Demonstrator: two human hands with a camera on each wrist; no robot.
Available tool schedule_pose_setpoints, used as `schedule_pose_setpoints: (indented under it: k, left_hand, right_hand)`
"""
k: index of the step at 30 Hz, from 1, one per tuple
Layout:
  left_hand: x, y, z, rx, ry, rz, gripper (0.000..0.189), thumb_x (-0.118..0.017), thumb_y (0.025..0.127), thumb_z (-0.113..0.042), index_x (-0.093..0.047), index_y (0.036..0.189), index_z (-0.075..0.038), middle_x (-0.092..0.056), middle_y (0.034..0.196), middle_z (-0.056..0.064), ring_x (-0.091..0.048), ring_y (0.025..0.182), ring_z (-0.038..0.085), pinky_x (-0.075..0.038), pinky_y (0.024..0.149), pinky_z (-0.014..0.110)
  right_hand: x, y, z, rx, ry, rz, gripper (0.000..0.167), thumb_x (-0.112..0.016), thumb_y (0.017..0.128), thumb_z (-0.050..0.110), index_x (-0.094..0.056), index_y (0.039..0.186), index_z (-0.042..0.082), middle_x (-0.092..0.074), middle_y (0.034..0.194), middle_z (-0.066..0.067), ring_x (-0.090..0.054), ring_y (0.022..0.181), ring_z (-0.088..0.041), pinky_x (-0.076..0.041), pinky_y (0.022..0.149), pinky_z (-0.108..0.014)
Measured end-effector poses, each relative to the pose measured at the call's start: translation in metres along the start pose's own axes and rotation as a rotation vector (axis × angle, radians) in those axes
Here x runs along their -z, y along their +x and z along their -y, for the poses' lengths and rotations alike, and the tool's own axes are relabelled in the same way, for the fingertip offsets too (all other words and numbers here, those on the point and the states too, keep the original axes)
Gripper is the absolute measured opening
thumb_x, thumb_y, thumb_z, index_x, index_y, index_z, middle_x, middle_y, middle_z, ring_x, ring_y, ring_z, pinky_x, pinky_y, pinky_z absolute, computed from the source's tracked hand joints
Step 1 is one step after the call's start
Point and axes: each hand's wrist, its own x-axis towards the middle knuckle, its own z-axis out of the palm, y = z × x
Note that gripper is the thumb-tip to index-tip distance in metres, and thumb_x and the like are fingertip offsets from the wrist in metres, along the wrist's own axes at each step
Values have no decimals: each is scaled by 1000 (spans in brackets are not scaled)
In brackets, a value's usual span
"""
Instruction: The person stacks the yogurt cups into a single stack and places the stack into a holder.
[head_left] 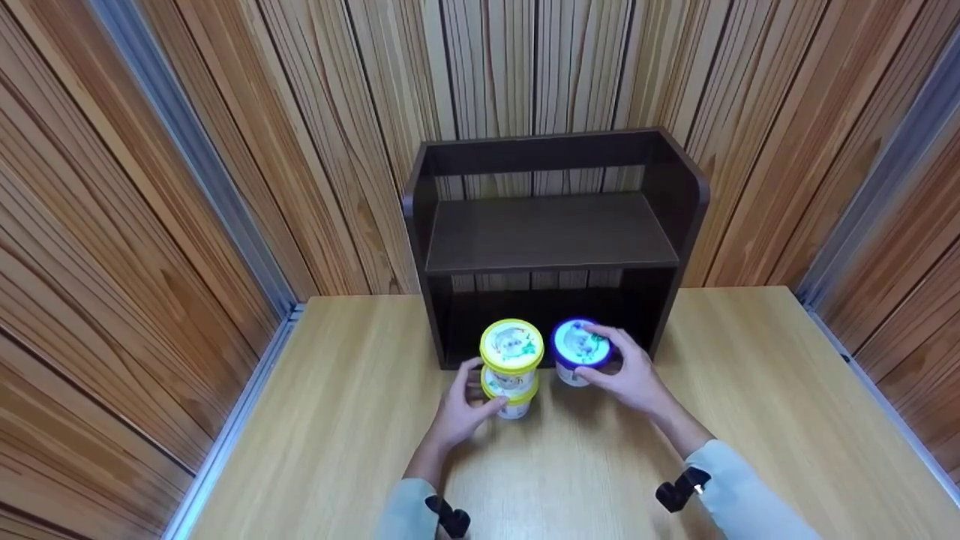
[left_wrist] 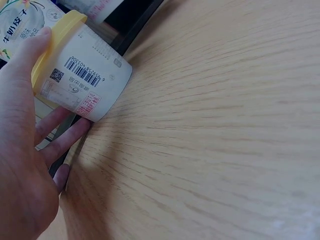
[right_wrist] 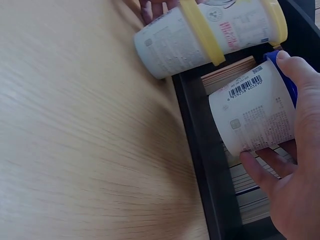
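Two white yogurt cups with yellow lids stand stacked in front of the shelf, the upper cup (head_left: 511,345) on top of the lower cup (head_left: 514,411). My left hand (head_left: 454,414) grips the lower one from the left, its thumb at the yellow rim in the left wrist view and its fingers round the far side. To the right of the stack, my right hand (head_left: 630,376) holds a yogurt cup with a blue lid (head_left: 579,342). Thumb and fingers span that cup, whose printed white side (right_wrist: 255,112) overlaps the shelf's lower opening in the right wrist view.
A dark brown two-tier shelf (head_left: 555,229) stands at the back of the wooden table (head_left: 360,420), against a wood-panelled wall (head_left: 487,67). Its side panels (head_left: 679,202) rise on both sides of the compartments. Wood-patterned panels with metal edging flank the table left and right.
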Motion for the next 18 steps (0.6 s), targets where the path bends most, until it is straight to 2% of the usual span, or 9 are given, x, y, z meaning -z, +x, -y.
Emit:
schedule_pose_setpoints:
  k: [4,6,11,18]
  left_hand:
    - [0,2,2,-14,2,6,75,-84,102,-23,-43,164,-12,-67,143,24,-72,127,35,-61,113,56]
    - [0,3,3,-9,3,11,74,-84,103,-23,-43,164,-13,-67,143,23,-73,127,34,-62,112,54]
    - [0,3,3,11,5,8,74,-84,103,-26,-43,164,-16,-67,144,20,-72,128,32,-61,114,51]
    - [0,2,3,2,17,6,75,-85,102,-25,-44,164,-13,-68,144,23,-72,127,33,-61,113,51]
  right_hand:
    - [4,5,4,23,-19,-38,71,-96,89,14,-66,153,12,-68,147,-16,-61,136,-26,-51,113,-33]
    - [7,7,6,43,-23,-60,70,-97,88,13,-68,151,12,-70,144,-15,-61,132,-23,-51,114,-35]
    - [13,13,16,54,-19,-61,70,-96,89,12,-67,153,13,-69,145,-16,-62,134,-29,-53,111,-34]
    - [21,19,28,67,11,-51,69,-93,92,9,-65,155,10,-65,149,-20,-62,137,-36,-55,99,-14]
